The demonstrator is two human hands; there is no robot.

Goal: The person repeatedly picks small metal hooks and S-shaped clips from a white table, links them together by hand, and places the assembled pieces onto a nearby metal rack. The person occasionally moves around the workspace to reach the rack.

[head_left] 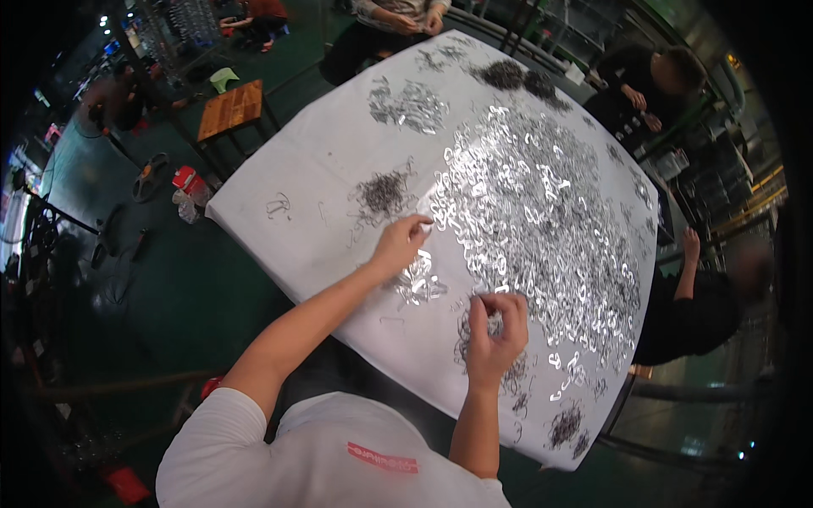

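A wide heap of small shiny metal pieces (529, 212), looped or hook-like in shape, spreads over the white-covered table (288, 161). At the heap's left edge is my left hand (400, 245), its fingers bent and drawn together at the tips. Just below that hand lies a smaller group of shiny metal pieces (420, 286). My right hand (498, 334) hovers by the heap's near edge, thumb and fingers curled into a pinch. Thin dark wire pieces (462, 340) lie beside and partly under it. Whatever either hand's fingertips hold is too small to make out.
A tangle of dark wires (383, 193) lies beyond my left hand; darker clumps (504, 74) sit at the far edge. Another wire clump (566, 423) lies at the near right corner. Several people are around the table. A wooden stool (230, 110) stands left.
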